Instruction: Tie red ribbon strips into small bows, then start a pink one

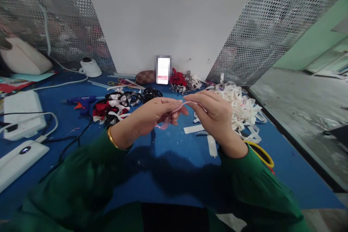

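A thin pale pink ribbon (165,123) is stretched between my two hands above the middle of the blue table. My left hand (156,112) pinches it between thumb and fingers, and a loop of it hangs below the palm. The thumb and fingers of my right hand (213,110) are closed on the ribbon's other part, close to the left fingertips. Short white ribbon strips (194,129) lie on the table beneath my right hand. To the right of that hand spreads a heap of white ribbon pieces (239,105).
Red, white and black bows (111,108) lie left, beside a blue glue gun (81,104). A lit phone (163,69) leans near the white board (165,21). Yellow-handled scissors (262,154) lie near my right sleeve. A power bank (23,159) and cables occupy the left edge.
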